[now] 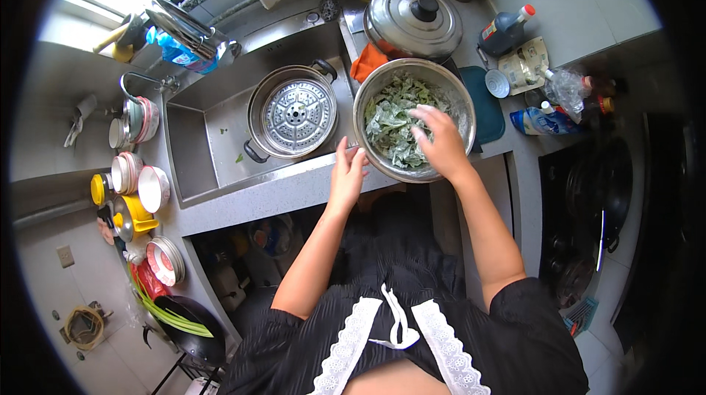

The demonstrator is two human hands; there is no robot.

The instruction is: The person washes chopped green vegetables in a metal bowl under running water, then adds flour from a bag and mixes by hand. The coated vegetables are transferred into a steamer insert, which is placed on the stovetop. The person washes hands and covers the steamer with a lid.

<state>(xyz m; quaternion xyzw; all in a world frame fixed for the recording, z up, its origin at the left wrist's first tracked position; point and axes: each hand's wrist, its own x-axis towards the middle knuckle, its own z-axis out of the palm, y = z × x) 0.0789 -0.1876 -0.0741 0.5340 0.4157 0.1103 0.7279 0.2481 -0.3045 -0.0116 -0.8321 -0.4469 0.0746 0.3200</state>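
Note:
A large metal bowl (469,119) of leafy greens (394,119) dusted with white powder stands at the counter's front edge, right of the sink. My right hand (439,141) is over the bowl's right part, fingers spread and whitened at the tips, touching or just above the leaves. Beside the bowl's left rim, my left hand (348,174) is raised with its fingers apart and holds nothing. In the sink (190,147) sits a two-handled steamer pot (251,113) with a perforated steamer plate (298,113) inside.
Behind the bowl are a lidded metal pot (397,14) and an orange cloth (367,63). A dark sauce bottle (502,31) and several packages stand right, near the stove. Stacked bowls (154,190), a yellow-banded pot (132,218) and a black wok (193,334) with long green stalks are at left.

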